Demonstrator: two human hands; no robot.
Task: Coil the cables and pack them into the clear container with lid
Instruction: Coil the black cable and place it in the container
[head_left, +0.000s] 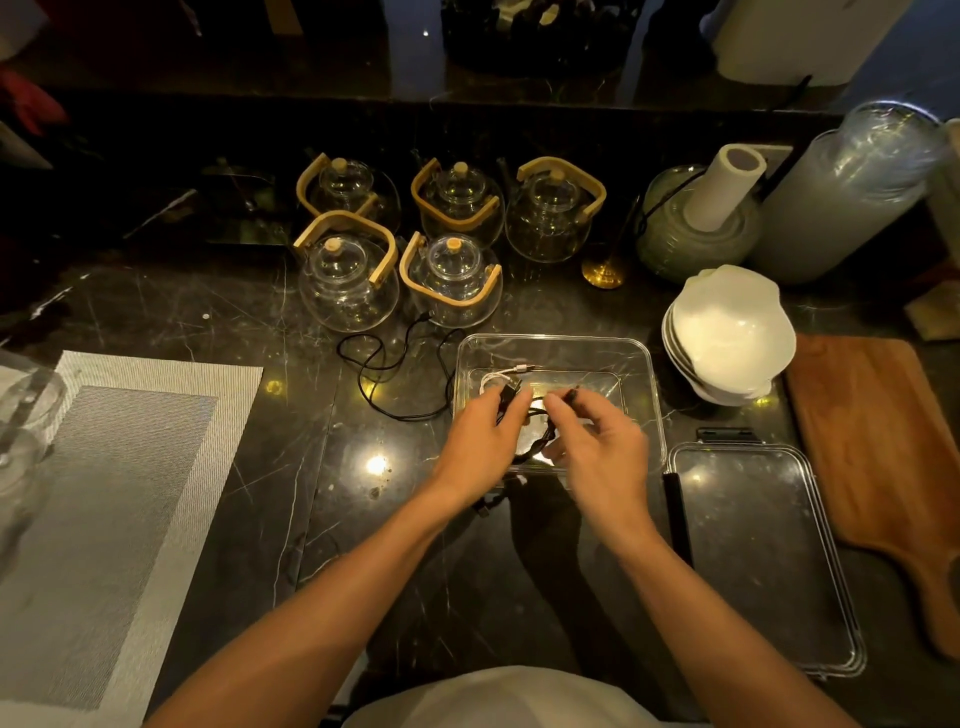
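Black braided cable: we are pinching it with left hand and right hand over the clear plastic container, coiling it to fit; the lid is lying aside.

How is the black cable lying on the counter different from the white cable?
The black cable on the counter lies outside the clear container, to its left; the white cable lies inside it. The black cable spreads in wide, loose loops and looks longer; the white cable is gathered in a small bundle. The black one is untouched, while the white one sits just beyond the left hand. Both are thin cables with a plug end showing.
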